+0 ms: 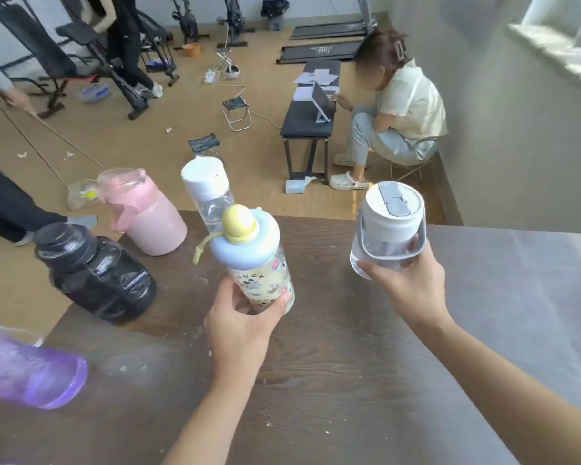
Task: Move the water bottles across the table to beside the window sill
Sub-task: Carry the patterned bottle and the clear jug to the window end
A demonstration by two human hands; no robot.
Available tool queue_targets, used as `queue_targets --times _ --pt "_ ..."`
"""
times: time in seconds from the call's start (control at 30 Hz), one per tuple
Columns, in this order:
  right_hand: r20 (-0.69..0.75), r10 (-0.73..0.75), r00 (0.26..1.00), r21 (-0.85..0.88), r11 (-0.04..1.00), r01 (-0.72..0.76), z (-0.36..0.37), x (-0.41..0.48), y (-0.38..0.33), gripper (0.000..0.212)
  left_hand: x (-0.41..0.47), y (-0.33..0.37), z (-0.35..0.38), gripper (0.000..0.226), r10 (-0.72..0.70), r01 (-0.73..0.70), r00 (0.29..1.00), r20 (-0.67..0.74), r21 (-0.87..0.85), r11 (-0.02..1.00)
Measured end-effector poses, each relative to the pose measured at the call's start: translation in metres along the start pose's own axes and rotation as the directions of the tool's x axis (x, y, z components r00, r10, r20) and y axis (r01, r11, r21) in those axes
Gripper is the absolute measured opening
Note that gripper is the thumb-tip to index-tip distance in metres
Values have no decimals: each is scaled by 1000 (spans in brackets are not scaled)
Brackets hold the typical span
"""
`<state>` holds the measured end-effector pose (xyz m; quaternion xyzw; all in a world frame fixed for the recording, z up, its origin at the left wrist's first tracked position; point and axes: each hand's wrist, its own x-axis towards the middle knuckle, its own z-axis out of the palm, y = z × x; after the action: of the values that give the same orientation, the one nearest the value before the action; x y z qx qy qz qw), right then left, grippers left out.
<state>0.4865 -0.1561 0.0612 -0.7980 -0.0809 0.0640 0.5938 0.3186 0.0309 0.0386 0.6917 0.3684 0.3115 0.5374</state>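
My left hand (240,325) grips a patterned bottle (255,260) with a blue lid and a yellow knob, held above the dark wooden table (332,364). My right hand (405,283) holds a clear bottle (388,226) with a white lid and a grey handle, lifted over the table's right half. A pink bottle (145,213), a clear bottle with a white cap (207,193) and a black bottle (94,273) stand at the table's far left. A purple bottle (31,367) lies at the left edge. The window sill (557,48) is at the upper right.
A person sits on a low stool (399,109) beyond the table beside a black bench (311,119). Another person's legs (10,209) are at the left. Two folding stools (237,110) and gym machines stand on the floor. A grey wall (517,146) runs along the right.
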Motion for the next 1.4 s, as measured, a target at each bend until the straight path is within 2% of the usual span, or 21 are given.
queue_targets --times 0.13,0.3,0.4,0.5,0.6,0.7,0.9,1.17,1.3,1.4 --pt "-130 60 990 48 997 -54 -81 -28 20 71 -27 30 77 51 48 -54 989 143 39 998" --pt "-324 105 940 3 994 -110 -178 -62 53 67 -81 67 180 52 104 -115 936 335 13 993" --pt "-421 88 903 -36 993 -114 -234 -89 67 68 -124 85 235 54 131 -136 883 451 -21 991" --pt "-478 145 866 -20 984 -176 -286 -121 84 64 -174 98 282 57 162 -157 818 552 -57 986" --pt "-574 158 803 -75 967 -243 -325 -153 100 58 -225 103 323 59 174 -151 749 639 -91 984" --pt "-658 231 717 -7 950 -312 -358 -183 112 45 -274 107 359 61 183 -132 666 723 -128 983" --pt "-755 347 556 153 918 -365 -398 -233 128 71 -342 107 409 62 143 -90 516 845 -112 990" --pt "-793 350 499 196 922 -335 -415 -251 137 68 -383 104 442 73 91 -98 411 907 -55 994" --pt "-785 397 475 273 911 -309 -413 -248 137 67 -387 105 446 76 108 -163 403 909 -46 986" --pt "-804 384 454 212 898 -384 -409 -245 140 79 -383 102 448 70 98 -179 381 919 -31 983"
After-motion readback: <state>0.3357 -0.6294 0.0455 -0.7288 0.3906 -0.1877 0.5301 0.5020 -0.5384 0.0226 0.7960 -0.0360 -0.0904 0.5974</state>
